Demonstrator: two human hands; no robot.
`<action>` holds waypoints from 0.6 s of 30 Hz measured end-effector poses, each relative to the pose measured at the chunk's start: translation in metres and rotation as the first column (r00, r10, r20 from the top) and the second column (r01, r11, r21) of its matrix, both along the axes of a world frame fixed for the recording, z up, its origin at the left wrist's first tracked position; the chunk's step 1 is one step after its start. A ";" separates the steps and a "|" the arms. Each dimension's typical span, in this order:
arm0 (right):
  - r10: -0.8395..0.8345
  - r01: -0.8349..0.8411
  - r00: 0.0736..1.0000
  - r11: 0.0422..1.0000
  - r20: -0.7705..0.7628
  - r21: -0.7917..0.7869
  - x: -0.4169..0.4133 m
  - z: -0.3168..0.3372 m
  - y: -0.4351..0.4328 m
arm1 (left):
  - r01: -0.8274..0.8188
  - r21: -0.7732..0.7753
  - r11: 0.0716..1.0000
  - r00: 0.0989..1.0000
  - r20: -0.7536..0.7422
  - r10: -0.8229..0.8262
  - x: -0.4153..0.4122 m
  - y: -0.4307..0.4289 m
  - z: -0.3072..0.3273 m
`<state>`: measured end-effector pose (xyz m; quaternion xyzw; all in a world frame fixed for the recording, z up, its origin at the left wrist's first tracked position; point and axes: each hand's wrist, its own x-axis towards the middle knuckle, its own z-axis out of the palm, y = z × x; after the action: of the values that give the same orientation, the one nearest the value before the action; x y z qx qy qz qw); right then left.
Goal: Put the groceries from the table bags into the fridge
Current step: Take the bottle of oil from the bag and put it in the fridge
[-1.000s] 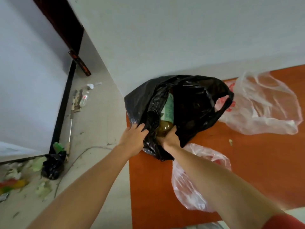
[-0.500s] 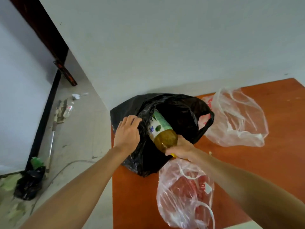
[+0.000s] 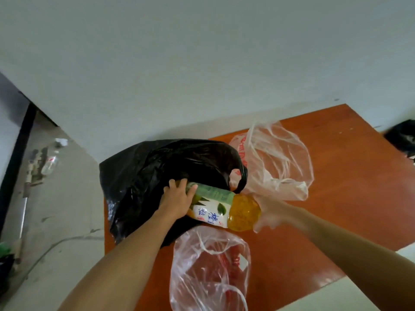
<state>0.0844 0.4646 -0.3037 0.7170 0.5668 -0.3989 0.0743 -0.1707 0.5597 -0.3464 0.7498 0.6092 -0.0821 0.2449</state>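
Observation:
A large bottle of yellow-orange drink (image 3: 226, 208) with a green and white label lies nearly horizontal, halfway out of the black plastic bag (image 3: 143, 182) on the orange-brown table (image 3: 350, 187). My right hand (image 3: 270, 214) grips its bottom end. My left hand (image 3: 178, 198) wraps the labelled upper part at the bag's mouth. The bottle's cap end is hidden inside the bag.
Two clear plastic bags lie on the table: one behind the bottle (image 3: 280, 162), one nearer me with red print (image 3: 211, 268). A white wall runs behind the table. The floor at the left holds litter and an empty bottle (image 3: 48, 162). A dark bag (image 3: 403, 138) sits far right.
The bottle has come further out of the black bag toward the right. My left hand shifted from the bag's edge onto the bottle. The camera view tilted.

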 end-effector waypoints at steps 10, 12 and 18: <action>-0.200 0.196 0.956 0.980 -0.214 -0.038 0.028 -0.058 -0.050 | -0.064 0.313 0.948 0.998 0.038 0.055 0.015 -0.044 -0.027; -0.483 0.481 0.777 0.869 -0.404 -0.113 0.032 -0.063 -0.051 | -0.043 0.329 0.943 0.999 0.036 0.032 0.013 -0.046 -0.028; -0.821 0.851 0.415 0.503 -0.392 -0.151 0.001 -0.062 -0.052 | -0.112 0.313 0.943 0.993 0.067 0.096 0.021 -0.039 -0.021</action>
<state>0.0852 0.4122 -0.3655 0.8025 0.1498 -0.5042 -0.2816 -0.1501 0.5208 -0.3669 0.7481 0.6466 0.0489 0.1410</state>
